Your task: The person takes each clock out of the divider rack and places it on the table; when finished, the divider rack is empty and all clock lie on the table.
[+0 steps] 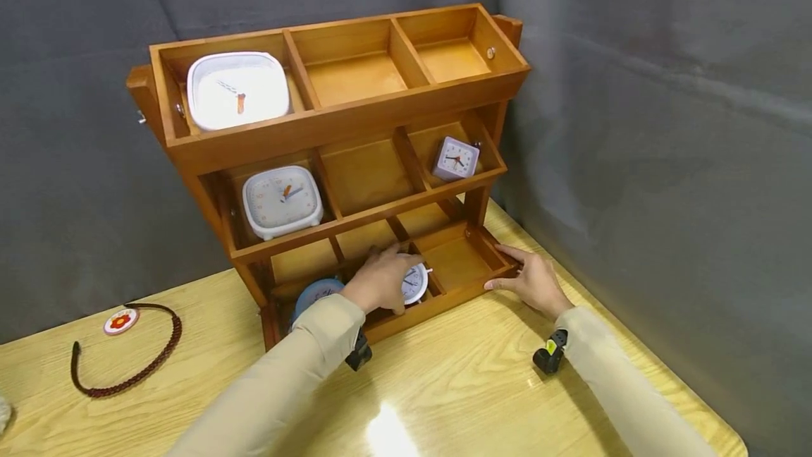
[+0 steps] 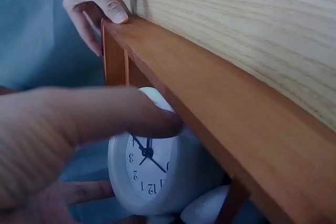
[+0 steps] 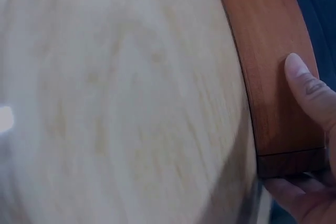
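Observation:
A round white alarm clock (image 1: 415, 283) sits in the middle compartment of the bottom tier of a brown wooden shelf (image 1: 355, 125). My left hand (image 1: 382, 279) holds this clock, the thumb near the front rail and the other fingers on the far side; the left wrist view shows its dial (image 2: 149, 166) partly behind the thumb. At the right end of the bottom tier, my right hand (image 1: 531, 281) grips the corner. Its thumb (image 3: 302, 77) lies on the front board, with the fingers round the end. A round blue object (image 1: 317, 293) is partly hidden by the left arm.
On the top tier stands a large white clock (image 1: 237, 90). The middle tier holds another white clock (image 1: 282, 201) at left and a small lilac square clock (image 1: 457, 159) at right. A braided headband (image 1: 142, 372) and a round flower badge (image 1: 120, 321) lie on the table (image 1: 457, 386).

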Demonstrator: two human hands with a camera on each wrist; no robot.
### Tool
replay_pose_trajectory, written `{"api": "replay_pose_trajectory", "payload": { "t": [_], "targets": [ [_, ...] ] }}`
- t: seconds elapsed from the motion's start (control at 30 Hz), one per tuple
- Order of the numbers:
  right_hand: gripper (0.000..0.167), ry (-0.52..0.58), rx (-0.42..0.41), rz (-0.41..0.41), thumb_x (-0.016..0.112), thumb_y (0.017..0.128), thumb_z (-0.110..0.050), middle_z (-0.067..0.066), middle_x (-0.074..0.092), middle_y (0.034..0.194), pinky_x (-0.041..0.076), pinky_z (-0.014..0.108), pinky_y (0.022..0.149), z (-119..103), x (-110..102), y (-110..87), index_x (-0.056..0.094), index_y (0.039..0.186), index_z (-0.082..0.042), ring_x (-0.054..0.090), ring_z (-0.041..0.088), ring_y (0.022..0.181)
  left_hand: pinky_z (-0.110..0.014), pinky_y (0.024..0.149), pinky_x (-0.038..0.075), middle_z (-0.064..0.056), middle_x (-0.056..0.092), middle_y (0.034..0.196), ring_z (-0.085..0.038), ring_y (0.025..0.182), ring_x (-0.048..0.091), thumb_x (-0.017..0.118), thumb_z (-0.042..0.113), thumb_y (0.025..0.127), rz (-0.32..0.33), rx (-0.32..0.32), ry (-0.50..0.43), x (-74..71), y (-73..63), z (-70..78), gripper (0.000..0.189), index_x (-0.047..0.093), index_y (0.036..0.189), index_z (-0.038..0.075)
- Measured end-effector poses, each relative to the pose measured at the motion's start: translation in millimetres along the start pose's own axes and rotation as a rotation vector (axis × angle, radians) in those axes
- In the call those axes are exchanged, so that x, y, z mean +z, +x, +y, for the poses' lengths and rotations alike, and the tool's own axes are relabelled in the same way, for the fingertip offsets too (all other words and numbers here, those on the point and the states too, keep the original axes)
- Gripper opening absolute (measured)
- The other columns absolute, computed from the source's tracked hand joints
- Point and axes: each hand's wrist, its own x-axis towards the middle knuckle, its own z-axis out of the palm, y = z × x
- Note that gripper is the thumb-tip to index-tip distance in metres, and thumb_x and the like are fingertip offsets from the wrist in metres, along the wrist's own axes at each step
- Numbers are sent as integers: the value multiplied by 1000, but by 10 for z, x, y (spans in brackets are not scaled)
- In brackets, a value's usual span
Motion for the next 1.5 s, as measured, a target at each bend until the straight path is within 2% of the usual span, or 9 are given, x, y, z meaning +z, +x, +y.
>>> {"api": "replay_pose_trajectory", "payload": {
  "t": [0.1,0.17,0.27,0.37,0.43,1.0,1.2,1.3,1.5],
  "targets": [
    [82,-36,-7,-4,87,66,-40,17,68,84,29,25,49,-28,-47,9,56,136,-12,24,10,50,-56,109,34,-17,42,148,-36,135,41,88,1,61,-3,-27,33,31,44,27,92,48,142,17],
    [79,-57,-26,2,88,65,-38,16,67,80,30,26,51,-34,-81,19,58,134,-11,24,11,50,-54,102,42,-17,43,146,-35,126,49,88,0,61,8,-42,48,52,78,45,91,49,142,19],
    [74,-81,-62,26,90,64,-34,16,72,104,46,33,61,-24,-115,32,63,128,-9,51,17,58,-49,91,50,-16,45,145,-33,116,56,89,4,63,14,-54,74,94,129,60,88,50,140,21],
    [69,-67,-74,32,90,64,-31,16,68,119,54,44,77,-5,-115,39,65,124,-8,69,31,87,-48,86,53,-15,43,146,-37,112,58,90,12,64,4,-70,113,122,159,65,88,49,141,24],
    [68,-53,-78,31,90,64,-31,16,68,120,54,47,82,5,-99,49,66,123,-8,68,35,100,-48,84,54,-14,43,147,-38,111,59,91,14,64,4,-78,142,137,168,60,88,50,140,26],
    [65,-86,-120,54,89,66,-28,17,69,117,54,46,78,-28,-65,41,67,123,-6,69,34,96,-42,75,56,-9,62,124,-30,100,64,93,19,61,11,-60,160,101,148,3,87,53,138,26],
    [65,-88,-142,50,89,67,-28,19,69,116,53,48,80,-53,-37,52,66,123,-4,69,35,95,-38,75,55,-11,62,118,-26,98,62,90,17,62,35,-53,98,-29,72,-56,83,54,137,22],
    [66,-94,-140,44,88,67,-26,21,68,116,46,51,90,-31,-64,33,65,123,-2,69,37,96,-37,77,53,-11,61,117,-25,98,60,90,21,62,48,-21,66,-102,2,-51,85,52,138,22],
    [67,-97,-133,11,86,70,-26,25,66,117,28,59,98,-34,-53,31,62,126,1,67,41,97,-37,77,53,-11,58,119,-26,96,61,90,28,63,59,30,56,-323,-352,26,86,49,139,28]
  ]
}}
